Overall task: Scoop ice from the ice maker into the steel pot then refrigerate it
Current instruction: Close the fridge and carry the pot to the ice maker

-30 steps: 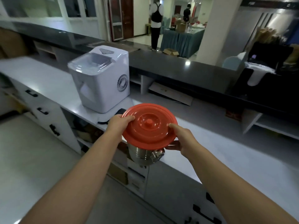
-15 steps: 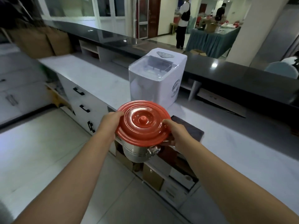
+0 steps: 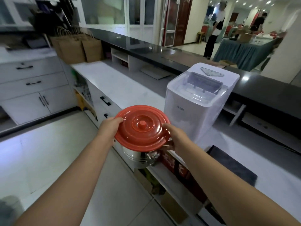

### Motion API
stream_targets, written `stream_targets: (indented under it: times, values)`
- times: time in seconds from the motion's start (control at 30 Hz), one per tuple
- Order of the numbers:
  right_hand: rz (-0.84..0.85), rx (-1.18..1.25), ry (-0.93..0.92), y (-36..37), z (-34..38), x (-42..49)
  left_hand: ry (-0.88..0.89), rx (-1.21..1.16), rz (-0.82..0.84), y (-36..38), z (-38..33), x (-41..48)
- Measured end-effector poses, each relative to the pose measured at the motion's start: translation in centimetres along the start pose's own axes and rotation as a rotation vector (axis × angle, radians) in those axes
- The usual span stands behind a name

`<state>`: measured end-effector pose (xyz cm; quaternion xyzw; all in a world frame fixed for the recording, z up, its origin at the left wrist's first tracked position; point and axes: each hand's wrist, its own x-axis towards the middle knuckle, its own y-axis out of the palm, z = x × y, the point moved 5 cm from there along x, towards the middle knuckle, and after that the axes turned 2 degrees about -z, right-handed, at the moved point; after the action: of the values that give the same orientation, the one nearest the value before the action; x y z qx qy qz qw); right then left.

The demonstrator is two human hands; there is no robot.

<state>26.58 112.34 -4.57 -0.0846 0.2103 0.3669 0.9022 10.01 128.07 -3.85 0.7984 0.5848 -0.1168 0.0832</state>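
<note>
I carry a steel pot [image 3: 136,156] in front of me, off the counter and over the floor, covered by a round red lid [image 3: 142,128]. My left hand [image 3: 108,129] grips the pot's left side at the lid's rim. My right hand [image 3: 176,139] grips the right side by the handle. The white ice maker [image 3: 197,101] stands on the white counter just right of the pot, its clear lid down.
The white counter [image 3: 123,88] runs from far left to near right, with drawers and open shelves below. A dark mat [image 3: 232,163] lies on it near right. Brown paper bags [image 3: 76,48] stand at its far end. White cabinets [image 3: 31,85] on the left. Two people stand far back.
My view has swung left along the counter, so the ice maker now sits to the right of the pot. Both hands keep their hold on the lidded pot.
</note>
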Motion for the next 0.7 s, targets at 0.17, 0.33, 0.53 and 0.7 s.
stream_targets:
  times: [0.17, 0.33, 0.53, 0.7]
  values:
    - [0.066, -0.001, -0.020, 2.8, 4.0, 5.8, 0.011, 0.004, -0.063, 0.5, -3.3, 6.1]
    - [0.053, -0.009, -0.043, 4.7, 7.4, 10.9, 0.017, 0.015, -0.082, 1.4, -5.8, 11.2]
    - [0.022, 0.000, -0.026, 6.3, 9.5, 15.1, -0.002, 0.009, -0.081, 2.6, -7.0, 16.0]
    - [-0.045, 0.018, -0.005, 7.2, 10.5, 18.3, -0.042, 0.009, -0.035, 4.1, -7.3, 20.8]
